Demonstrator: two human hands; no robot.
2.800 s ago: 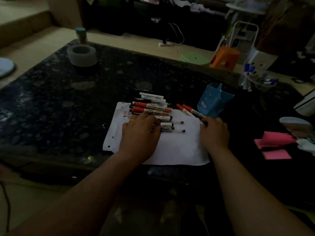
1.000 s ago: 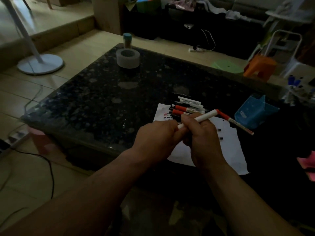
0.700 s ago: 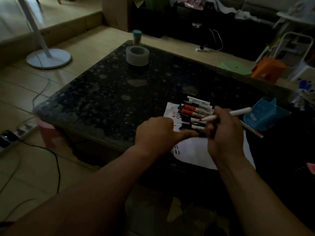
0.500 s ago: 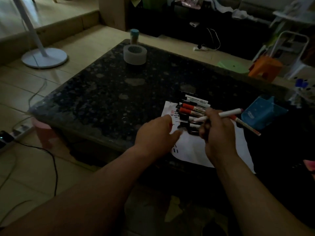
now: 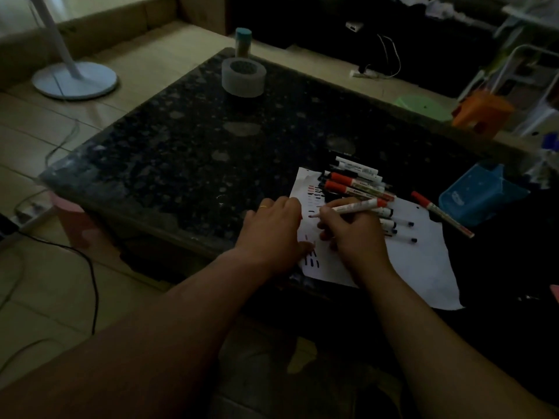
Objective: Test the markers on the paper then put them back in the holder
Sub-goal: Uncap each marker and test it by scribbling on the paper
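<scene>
Head view, one entry per item.

1. Edges and room. We find the paper (image 5: 423, 267) close to the near edge of the table (image 5: 211, 146), toward its right side. The blue holder (image 5: 478, 198) stands just beyond the paper's right edge. The roll of tape (image 5: 243, 77) sits well apart, near the far corner.

2. Hands. Our right hand (image 5: 354, 234) grips a marker (image 5: 357, 207), a white barrel with a red band, its tip down on the paper among short red and black test strokes. Our left hand (image 5: 272, 234) rests on the paper's left edge, knuckles up and a ring on one finger. We cannot tell whether its bent fingers hold anything.

3. Markers. A row of markers (image 5: 354, 182), red and black, lies side by side across the paper's far edge. More lie under the right hand. One loose red marker (image 5: 438, 213) lies slanted between paper and holder.

4. Surface and room. The table is dark speckled stone in dim light. A small bottle (image 5: 243, 40) with a teal cap stands behind the tape. On the tiled floor we note a fan base (image 5: 75, 80), cables (image 5: 90, 282), a green stool (image 5: 420, 105) and an orange stool (image 5: 481, 113).
</scene>
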